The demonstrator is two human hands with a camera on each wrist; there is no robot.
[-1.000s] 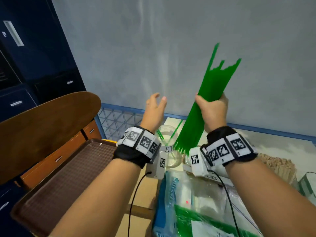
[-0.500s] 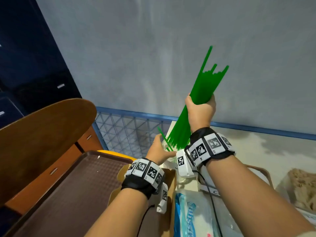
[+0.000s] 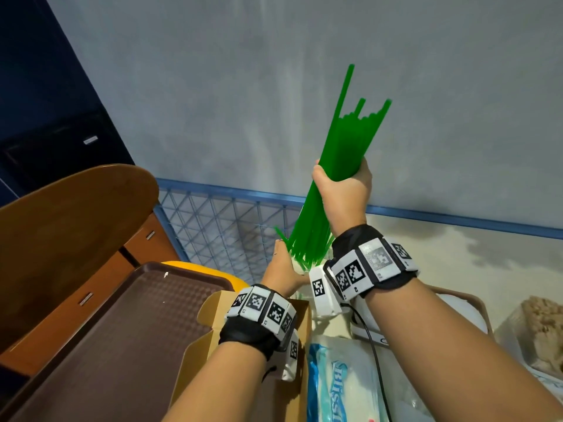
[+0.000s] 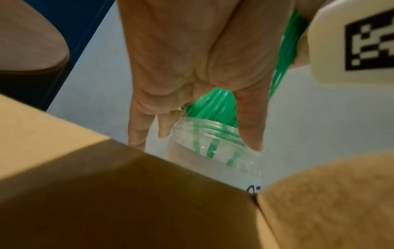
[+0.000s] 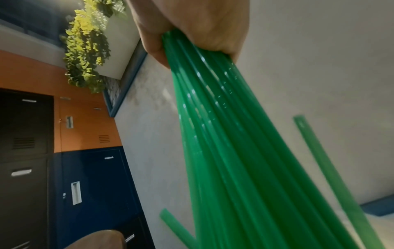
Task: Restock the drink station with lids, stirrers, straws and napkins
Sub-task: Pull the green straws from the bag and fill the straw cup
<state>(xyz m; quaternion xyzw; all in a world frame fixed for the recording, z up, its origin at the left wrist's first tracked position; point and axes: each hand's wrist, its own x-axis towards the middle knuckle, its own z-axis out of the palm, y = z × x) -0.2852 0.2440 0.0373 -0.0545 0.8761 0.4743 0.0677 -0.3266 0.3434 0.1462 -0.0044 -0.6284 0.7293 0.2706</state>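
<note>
My right hand grips a thick bundle of green straws around its middle, tilted with the tops to the upper right. The lower ends fan out into the mouth of a clear plastic jar. In the left wrist view my left hand holds that jar at its rim, thumb on one side and fingers on the other, with several straws inside. In the head view the left hand and my right wrist hide most of the jar. The right wrist view shows the fist closed round the straws.
An open cardboard box lies under my left wrist. A brown tray and a wooden chair back are at the left. A napkin pack lies in front, a container of brown stirrers at the right, and a grey wall close behind.
My left hand dropped from open in the air and took hold of the jar rim. My right hand lowered the straw bundle so its ends entered the jar.
</note>
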